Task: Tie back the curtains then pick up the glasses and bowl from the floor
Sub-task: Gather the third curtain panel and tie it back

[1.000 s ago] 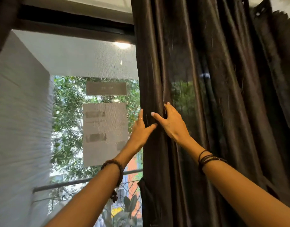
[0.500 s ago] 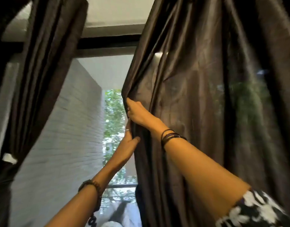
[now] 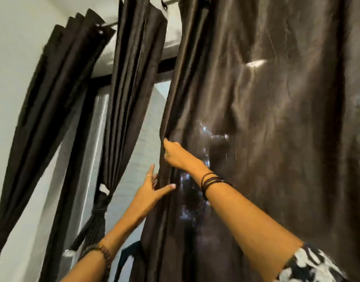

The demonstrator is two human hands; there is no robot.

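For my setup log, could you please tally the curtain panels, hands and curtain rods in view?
Curtain panels: 3 (left, middle, right)
Hands: 2 (left hand, right hand)
Curtain rods: 1
Total: 6

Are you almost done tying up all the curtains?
Not yet. The middle curtain already looks knotted back, low down. The big right curtain is in hand: the right hand grips its edge and the left hand touches the folds below. It hangs loose, so tying is left. The glasses and bowl on the floor are out of view.
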